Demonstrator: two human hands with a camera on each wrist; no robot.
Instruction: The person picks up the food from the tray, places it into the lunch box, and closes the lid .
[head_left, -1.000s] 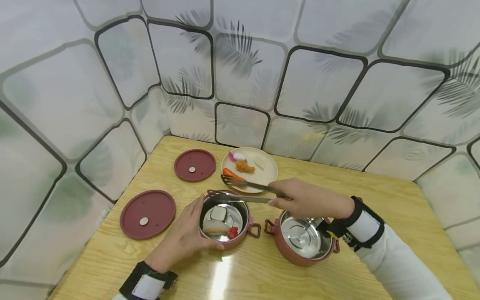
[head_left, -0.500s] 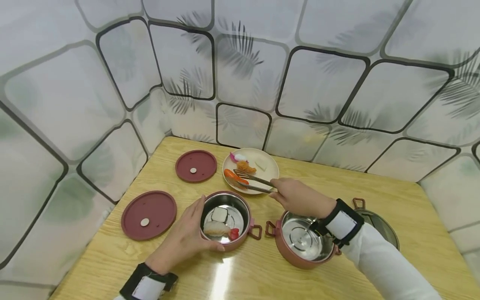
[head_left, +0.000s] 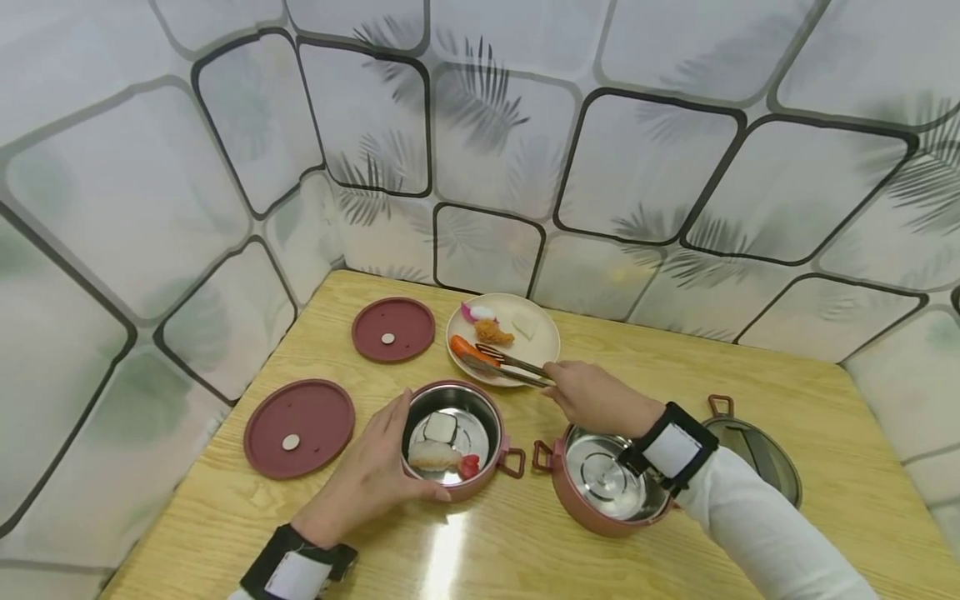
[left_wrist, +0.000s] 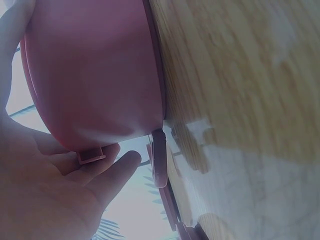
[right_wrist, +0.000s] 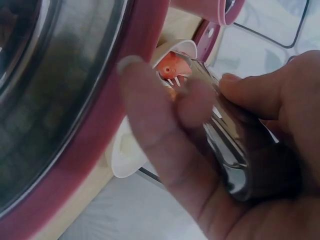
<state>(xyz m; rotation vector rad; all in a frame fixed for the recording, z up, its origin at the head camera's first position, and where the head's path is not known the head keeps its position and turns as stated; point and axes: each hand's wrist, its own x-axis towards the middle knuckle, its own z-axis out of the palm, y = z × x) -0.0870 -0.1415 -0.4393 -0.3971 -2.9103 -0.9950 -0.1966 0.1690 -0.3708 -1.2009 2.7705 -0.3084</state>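
My left hand (head_left: 367, 471) holds the side of a pink steel-lined pot (head_left: 480, 487), thumb along its front and fingers at its left and back. Inside lie a white square piece (head_left: 440, 427), a pale oblong food piece (head_left: 431, 456) and a red piece (head_left: 468, 467). My right hand (head_left: 596, 396) grips metal tongs (head_left: 517, 364) near their joined end. The tongs' tips are at a long orange food piece (head_left: 463, 346) on the cream plate (head_left: 543, 354); in the right wrist view the tines are by this orange piece (right_wrist: 170, 65). Whether they pinch it is unclear.
A second pink pot (head_left: 588, 508) stands under my right forearm, with a glass lid (head_left: 776, 458) to its right. Two dark red round lids (head_left: 300, 408) lie at left. The plate also bears a fried chicken drumstick (head_left: 492, 332), a white-and-pink piece (head_left: 478, 312) and a pale piece (head_left: 525, 327).
My right hand has lowered the tongs onto the plate at the orange piece; their arms have drawn closer together. My left hand stays on the pot.
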